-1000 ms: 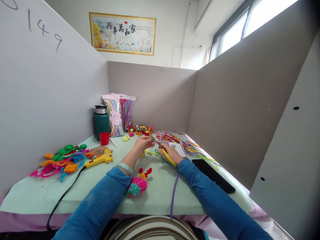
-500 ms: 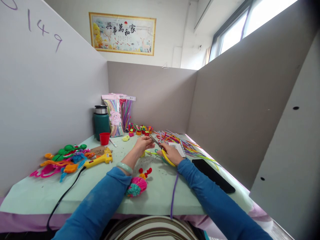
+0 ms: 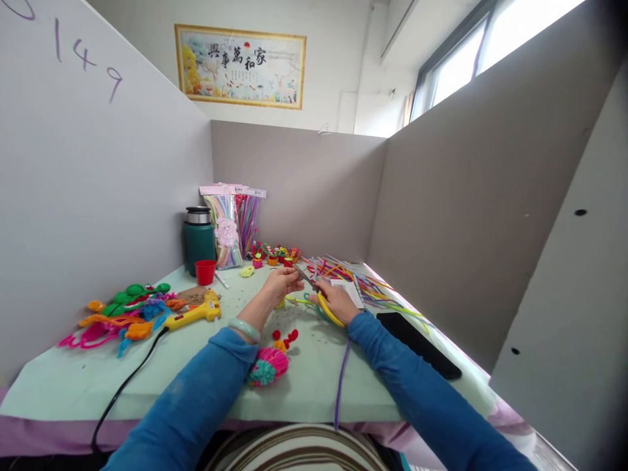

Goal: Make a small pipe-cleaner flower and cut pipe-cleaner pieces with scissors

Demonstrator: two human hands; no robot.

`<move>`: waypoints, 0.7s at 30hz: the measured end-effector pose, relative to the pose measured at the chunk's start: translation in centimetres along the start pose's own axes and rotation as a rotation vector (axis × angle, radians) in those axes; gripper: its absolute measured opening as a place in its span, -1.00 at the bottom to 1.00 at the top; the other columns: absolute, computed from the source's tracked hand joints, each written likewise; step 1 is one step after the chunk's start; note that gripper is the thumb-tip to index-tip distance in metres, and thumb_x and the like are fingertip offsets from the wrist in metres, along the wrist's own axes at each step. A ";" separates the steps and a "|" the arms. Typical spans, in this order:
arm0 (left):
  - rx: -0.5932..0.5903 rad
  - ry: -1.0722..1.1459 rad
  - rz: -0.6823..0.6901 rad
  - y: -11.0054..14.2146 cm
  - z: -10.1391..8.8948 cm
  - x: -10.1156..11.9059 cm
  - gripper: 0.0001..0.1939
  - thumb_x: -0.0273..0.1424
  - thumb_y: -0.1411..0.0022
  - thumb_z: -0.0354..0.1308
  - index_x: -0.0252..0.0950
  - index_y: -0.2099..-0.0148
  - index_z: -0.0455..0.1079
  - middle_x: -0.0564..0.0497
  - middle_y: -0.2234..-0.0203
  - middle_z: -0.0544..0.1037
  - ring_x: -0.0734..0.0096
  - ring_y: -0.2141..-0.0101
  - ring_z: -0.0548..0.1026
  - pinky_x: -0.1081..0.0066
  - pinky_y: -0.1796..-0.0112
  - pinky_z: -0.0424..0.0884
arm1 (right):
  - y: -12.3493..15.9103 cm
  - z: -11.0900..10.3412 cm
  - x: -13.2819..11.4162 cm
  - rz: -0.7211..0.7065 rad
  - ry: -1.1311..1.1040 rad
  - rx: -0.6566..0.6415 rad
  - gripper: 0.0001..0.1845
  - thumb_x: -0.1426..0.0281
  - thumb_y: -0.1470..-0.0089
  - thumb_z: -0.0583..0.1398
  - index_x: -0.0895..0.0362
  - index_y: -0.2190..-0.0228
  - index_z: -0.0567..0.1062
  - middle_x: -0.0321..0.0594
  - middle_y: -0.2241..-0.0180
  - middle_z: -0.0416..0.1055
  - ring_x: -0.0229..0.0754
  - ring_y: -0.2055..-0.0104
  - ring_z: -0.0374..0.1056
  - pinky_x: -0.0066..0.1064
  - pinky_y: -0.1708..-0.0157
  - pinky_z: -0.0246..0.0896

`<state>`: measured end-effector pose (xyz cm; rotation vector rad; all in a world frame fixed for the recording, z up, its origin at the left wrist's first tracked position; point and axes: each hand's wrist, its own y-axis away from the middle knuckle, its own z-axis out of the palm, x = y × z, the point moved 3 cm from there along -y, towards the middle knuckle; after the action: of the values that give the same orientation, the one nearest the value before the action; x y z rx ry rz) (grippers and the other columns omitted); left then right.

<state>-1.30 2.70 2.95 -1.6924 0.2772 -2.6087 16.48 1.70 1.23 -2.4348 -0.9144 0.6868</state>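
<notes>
While the right hand (image 3: 339,302) grips the scissors (image 3: 328,310), the left hand (image 3: 282,282) has its fingers pinched narrow beside the blades (image 3: 307,279).

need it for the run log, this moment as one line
right hand: grips yellow-handled scissors | left hand: fingertips at blade tips | glue gun: lying left

The scissors (image 3: 330,312) have shifted slightly in the right hand (image 3: 339,302).
</notes>
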 end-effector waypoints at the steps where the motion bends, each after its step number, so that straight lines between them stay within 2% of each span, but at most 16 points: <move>1: 0.004 0.000 -0.001 0.0 0.0 0.0 -0.86 -0.58 -0.01 0.29 -0.41 0.43 0.35 -0.02 0.56 0.50 0.49 0.61 0.48 0.41 0.45 0.49 | 0.0 0.0 0.0 -0.001 0.004 -0.001 -0.68 0.11 -0.14 0.08 0.10 0.28 0.41 -0.26 0.44 0.37 -0.25 0.45 0.22 -0.45 0.46 -0.05; 5: 0.008 0.015 0.003 0.2 0.2 0.1 -0.83 -0.64 0.04 0.30 -0.40 0.45 0.35 0.01 0.59 0.47 0.49 0.61 0.48 0.39 0.41 0.51 | -0.1 0.0 0.1 0.005 0.007 -0.009 -0.66 0.09 -0.14 0.06 0.10 0.30 0.42 -0.25 0.46 0.37 -0.23 0.45 0.21 -0.44 0.46 -0.06; 11: -0.064 0.007 -0.048 0.4 0.6 -0.1 -0.85 -0.72 0.06 0.24 -0.43 0.43 0.41 0.02 0.62 0.46 0.50 0.59 0.48 0.41 0.37 0.51 | -0.2 0.3 0.5 0.033 -0.072 -0.008 -0.65 0.10 -0.13 0.06 0.09 0.26 0.43 -0.25 0.44 0.39 -0.20 0.42 0.26 -0.44 0.42 0.01; 16: -0.062 0.011 -0.055 0.2 0.4 -0.3 -0.89 -0.70 -0.01 0.21 -0.45 0.41 0.41 -0.04 0.58 0.50 0.47 0.57 0.50 0.40 0.39 0.51 | -0.2 0.2 0.6 0.036 -0.106 -0.005 -0.68 0.12 -0.13 0.07 0.10 0.28 0.41 -0.27 0.46 0.38 -0.21 0.42 0.26 -0.44 0.41 0.03; 21: -0.007 0.031 -0.039 0.3 0.3 0.1 -0.95 -0.60 -0.10 0.20 -0.44 0.39 0.39 -0.06 0.54 0.53 0.49 0.60 0.48 0.38 0.41 0.51 | -0.2 0.2 0.4 0.028 -0.108 -0.014 -0.68 0.12 -0.14 0.06 0.11 0.30 0.41 -0.28 0.47 0.36 -0.23 0.43 0.25 -0.45 0.41 0.03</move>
<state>-1.07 2.41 3.09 -1.6780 0.2578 -2.6662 16.58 2.16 1.07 -2.4472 -0.9313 0.8318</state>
